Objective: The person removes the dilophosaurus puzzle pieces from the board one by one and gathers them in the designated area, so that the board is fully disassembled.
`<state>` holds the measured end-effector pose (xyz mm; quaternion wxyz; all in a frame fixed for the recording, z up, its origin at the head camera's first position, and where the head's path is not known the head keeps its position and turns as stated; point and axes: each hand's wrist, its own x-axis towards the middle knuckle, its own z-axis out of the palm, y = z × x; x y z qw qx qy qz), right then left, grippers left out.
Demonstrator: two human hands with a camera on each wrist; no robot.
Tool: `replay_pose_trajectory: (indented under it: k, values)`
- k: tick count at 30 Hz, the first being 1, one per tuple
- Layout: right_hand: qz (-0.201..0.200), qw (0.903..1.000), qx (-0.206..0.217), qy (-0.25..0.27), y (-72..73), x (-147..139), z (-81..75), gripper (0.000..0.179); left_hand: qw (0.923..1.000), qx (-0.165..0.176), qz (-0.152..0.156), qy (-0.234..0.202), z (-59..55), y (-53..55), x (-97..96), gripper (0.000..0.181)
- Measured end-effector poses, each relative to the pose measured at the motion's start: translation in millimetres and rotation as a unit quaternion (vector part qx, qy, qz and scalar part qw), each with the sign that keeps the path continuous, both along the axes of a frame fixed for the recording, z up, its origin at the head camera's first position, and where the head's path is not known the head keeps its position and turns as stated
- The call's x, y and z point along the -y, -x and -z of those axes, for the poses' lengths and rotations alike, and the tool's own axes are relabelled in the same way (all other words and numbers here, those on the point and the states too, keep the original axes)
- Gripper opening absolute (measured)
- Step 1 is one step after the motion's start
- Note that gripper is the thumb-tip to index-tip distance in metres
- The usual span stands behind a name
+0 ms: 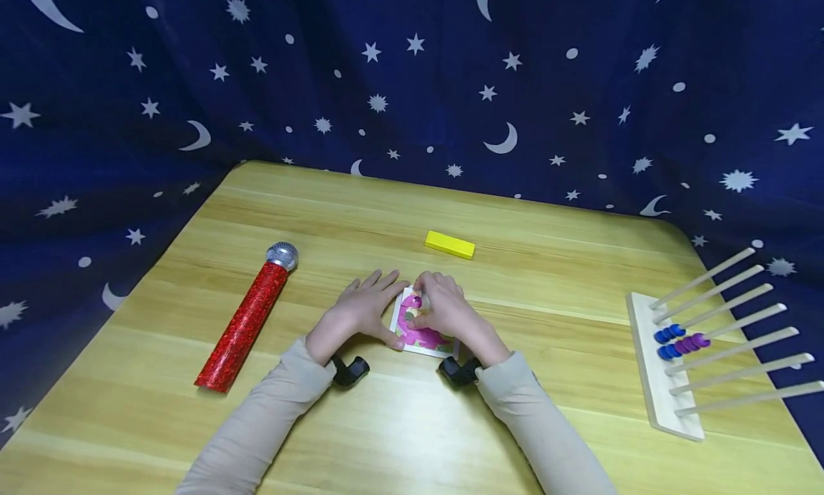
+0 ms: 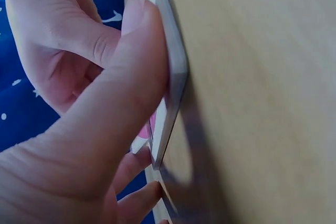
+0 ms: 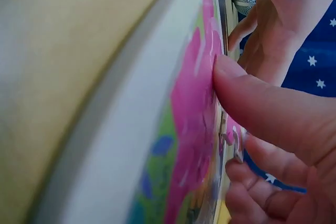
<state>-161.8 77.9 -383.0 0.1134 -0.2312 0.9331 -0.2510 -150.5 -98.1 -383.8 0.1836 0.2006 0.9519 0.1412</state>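
A small white-edged puzzle board point(image 1: 421, 351) with a pink dinosaur picture point(image 3: 194, 98) lies on the table between the two hands. My left hand point(image 1: 363, 307) spreads along its left side. The left thumb point(image 2: 134, 51) presses the near corner, while the other fingers stretch out beyond the board. My right hand point(image 1: 450, 310) reaches over the upper right of the board. Its curled fingers and thumb pinch a small pink puzzle piece point(image 3: 232, 129) near the dinosaur's head. The right hand covers part of the picture, and the piece's full shape is hidden.
On the left lies a red glittery microphone point(image 1: 247, 320) with a silver head. A yellow block point(image 1: 449, 244) sits behind the board. To the right is a white peg rack point(image 1: 659, 380) with long rods and several blue and purple beads. A starry curtain point(image 1: 412, 73) hangs behind the table.
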Motion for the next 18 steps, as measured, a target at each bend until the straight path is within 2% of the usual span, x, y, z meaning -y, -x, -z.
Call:
replay_pose_trajectory:
  k: [4, 11, 14, 18]
  values:
    - [-0.009, 0.9988, 0.017, 0.045, 2.6, -2.1, 1.5, 0.039, 1.0000, -0.002, -0.003, -0.003, 0.7, 0.1, -0.7, 0.109]
    - [-0.017, 0.9952, -0.009, 0.096, 7.6, -5.2, 3.7, 0.034, 1.0000, -0.002, -0.002, -0.009, 0.9, -0.5, -1.5, 0.108]
    - [-0.018, 0.9916, 0.028, 0.125, 10.5, -10.6, 3.5, 0.034, 0.9999, -0.002, 0.000, -0.011, 1.2, -0.8, -0.7, 0.108]
    - [-0.004, 0.9745, 0.107, 0.197, 17.3, -35.0, 3.1, 0.036, 0.9998, 0.001, -0.001, -0.019, 1.6, -0.8, 0.8, 0.109]
